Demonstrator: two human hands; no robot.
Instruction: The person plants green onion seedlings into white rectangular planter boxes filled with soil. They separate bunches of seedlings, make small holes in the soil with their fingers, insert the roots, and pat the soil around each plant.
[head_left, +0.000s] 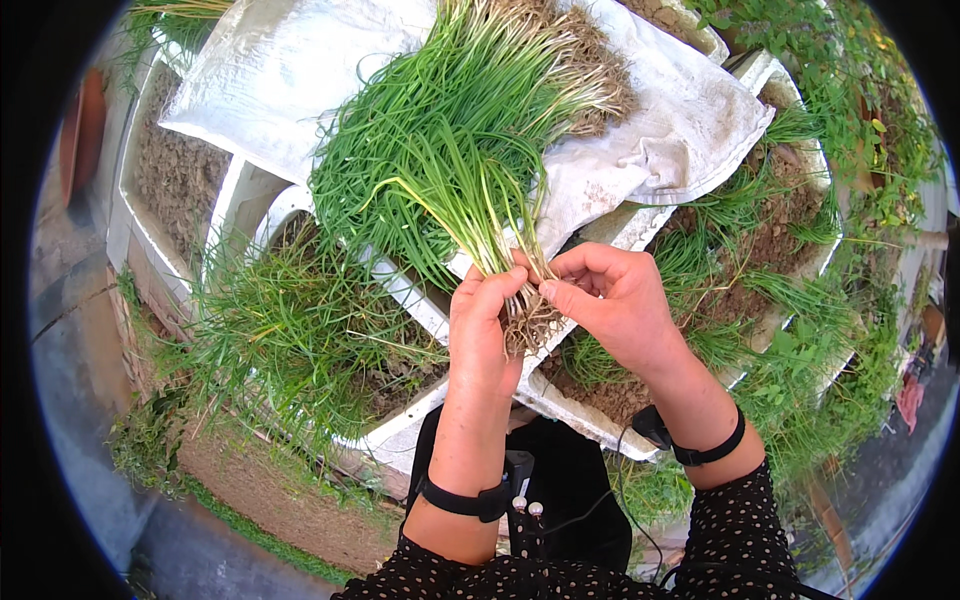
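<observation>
My left hand (484, 315) grips a small bunch of green chive-like plants (480, 217) by their pale stems, just above the brown roots. The roots (531, 322) hang between my two hands, and the leaves point away from me. With thumb and fingers, my right hand (611, 300) pinches a few stems at the right side of this bunch. Beyond the hands, a large pile of the same plants (442, 127) lies on a white woven sack (675, 97). Its roots (600, 82) face the upper right. Some fingertips of both hands are hidden behind the stems.
White foam boxes of soil surround the sack: one (176, 165) at the left, one with growing grassy plants (300, 330) at the lower left, another planted box (780, 210) at the right. Leafy weeds (817, 367) crowd the right side. Black cables (626, 502) hang near my right forearm.
</observation>
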